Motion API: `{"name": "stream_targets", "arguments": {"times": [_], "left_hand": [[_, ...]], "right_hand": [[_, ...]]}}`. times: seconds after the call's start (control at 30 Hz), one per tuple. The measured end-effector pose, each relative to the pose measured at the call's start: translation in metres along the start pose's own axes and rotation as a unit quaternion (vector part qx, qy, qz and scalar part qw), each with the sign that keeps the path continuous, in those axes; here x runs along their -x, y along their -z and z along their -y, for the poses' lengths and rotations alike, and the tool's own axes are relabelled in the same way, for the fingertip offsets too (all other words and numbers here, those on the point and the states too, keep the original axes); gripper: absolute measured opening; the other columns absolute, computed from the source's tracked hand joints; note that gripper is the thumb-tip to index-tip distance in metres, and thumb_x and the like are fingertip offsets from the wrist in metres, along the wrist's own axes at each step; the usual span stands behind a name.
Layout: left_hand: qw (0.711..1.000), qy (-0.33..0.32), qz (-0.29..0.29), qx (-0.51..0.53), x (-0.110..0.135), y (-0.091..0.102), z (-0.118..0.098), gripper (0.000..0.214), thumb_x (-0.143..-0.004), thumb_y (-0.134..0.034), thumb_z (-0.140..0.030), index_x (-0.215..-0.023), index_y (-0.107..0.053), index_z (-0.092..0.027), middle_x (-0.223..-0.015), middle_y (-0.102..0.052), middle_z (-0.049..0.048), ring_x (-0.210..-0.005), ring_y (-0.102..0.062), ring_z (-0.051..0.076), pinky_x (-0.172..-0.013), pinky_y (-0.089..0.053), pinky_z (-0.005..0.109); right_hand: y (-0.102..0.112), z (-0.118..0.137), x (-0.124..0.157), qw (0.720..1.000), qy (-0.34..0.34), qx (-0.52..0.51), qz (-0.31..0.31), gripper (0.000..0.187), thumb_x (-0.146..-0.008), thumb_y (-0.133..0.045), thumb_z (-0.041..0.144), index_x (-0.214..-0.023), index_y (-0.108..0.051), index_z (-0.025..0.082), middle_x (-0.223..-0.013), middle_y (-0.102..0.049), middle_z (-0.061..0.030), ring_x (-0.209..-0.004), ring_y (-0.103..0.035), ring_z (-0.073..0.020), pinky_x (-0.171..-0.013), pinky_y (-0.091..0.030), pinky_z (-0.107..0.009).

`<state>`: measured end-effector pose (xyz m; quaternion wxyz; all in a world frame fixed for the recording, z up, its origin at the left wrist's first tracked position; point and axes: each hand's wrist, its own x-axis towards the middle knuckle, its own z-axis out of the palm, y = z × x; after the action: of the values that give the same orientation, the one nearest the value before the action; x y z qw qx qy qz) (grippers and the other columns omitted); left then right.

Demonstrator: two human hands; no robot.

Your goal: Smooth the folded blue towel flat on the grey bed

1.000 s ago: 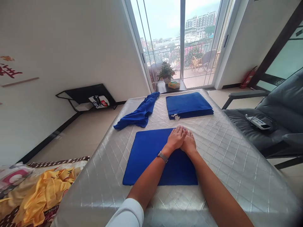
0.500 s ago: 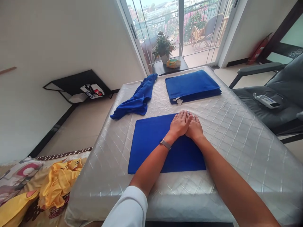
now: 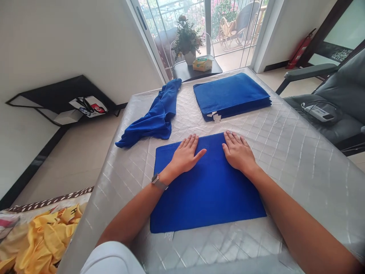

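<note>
A blue cloth [image 3: 211, 194], flat and rectangular, lies on the quilted silver-grey mattress [image 3: 302, 171]. Palm down on its upper left part rests my left hand [image 3: 186, 154], fingers stretched out and thumb apart. Near the cloth's far right corner my right hand [image 3: 238, 151] also lies flat with fingers extended. A small white label [image 3: 169, 236] sticks out under the cloth's near edge. Beyond the hands sits a stack of folded blue cloths [image 3: 230, 93] with white tags at its near corner. To the left of that stack lies a crumpled blue cloth [image 3: 155, 118].
A dark chair [image 3: 313, 91] with a white device [image 3: 319, 113] on its seat stands at right. Behind the mattress, a small table [image 3: 178, 72] bears a potted plant [image 3: 188, 42] and a tissue pack [image 3: 202, 64]. Yellow fabric [image 3: 47, 239] lies at lower left.
My hands have moved apart from the cloth's far edge, where they were together; the left slid left. The view has shifted, and the label at the near edge now shows.
</note>
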<state>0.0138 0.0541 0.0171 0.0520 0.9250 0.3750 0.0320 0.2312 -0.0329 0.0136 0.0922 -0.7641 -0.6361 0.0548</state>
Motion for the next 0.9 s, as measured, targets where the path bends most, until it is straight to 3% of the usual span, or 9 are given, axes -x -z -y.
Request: {"name": "stream_targets", "arguments": {"times": [0.1, 0.2, 0.5, 0.9], "left_hand": [[1.000, 0.006, 0.004, 0.001, 0.016, 0.003, 0.027, 0.076, -0.101, -0.017, -0.064, -0.159, -0.017, -0.014, -0.164, -0.020, 0.0097, -0.152, -0.013, 0.022, -0.125, -0.013, 0.042], [1.000, 0.009, 0.005, 0.004, 0.024, 0.003, 0.039, 0.076, -0.101, -0.019, -0.064, -0.159, -0.015, -0.016, -0.165, -0.020, 0.0082, -0.152, -0.014, 0.022, -0.125, -0.012, 0.042], [0.999, 0.018, 0.007, 0.032, 0.022, 0.006, 0.036, 0.079, -0.099, -0.018, -0.068, -0.159, -0.013, -0.016, -0.165, -0.020, 0.0076, -0.152, -0.013, 0.024, -0.125, -0.010, 0.042], [1.000, 0.003, -0.005, 0.026, 0.022, -0.004, 0.042, 0.076, -0.099, -0.015, -0.067, -0.160, -0.004, -0.022, -0.167, -0.014, -0.0001, -0.153, -0.007, 0.027, -0.125, -0.006, 0.044]], "right_hand": [[-0.001, -0.001, 0.000, 1.000, 0.001, 0.012, -0.004, 0.059, -0.102, -0.018, 0.037, -0.158, -0.024, 0.018, -0.163, -0.025, -0.0027, -0.150, -0.021, -0.0194, -0.123, -0.018, -0.045], [-0.004, -0.004, -0.001, 1.000, 0.009, 0.024, -0.009, 0.059, -0.102, -0.019, 0.038, -0.158, -0.024, 0.020, -0.162, -0.028, -0.0036, -0.149, -0.024, -0.0198, -0.123, -0.021, -0.046], [-0.007, -0.011, -0.002, 0.999, 0.037, 0.024, -0.028, 0.061, -0.102, -0.022, 0.039, -0.160, -0.013, 0.025, -0.163, -0.028, -0.0047, -0.149, -0.026, -0.0247, -0.121, -0.024, -0.053], [-0.006, -0.013, -0.004, 0.999, 0.028, 0.029, -0.008, 0.061, -0.103, -0.017, 0.045, -0.159, -0.020, 0.021, -0.163, -0.027, -0.0073, -0.150, -0.024, -0.0258, -0.122, -0.024, -0.054]]}}
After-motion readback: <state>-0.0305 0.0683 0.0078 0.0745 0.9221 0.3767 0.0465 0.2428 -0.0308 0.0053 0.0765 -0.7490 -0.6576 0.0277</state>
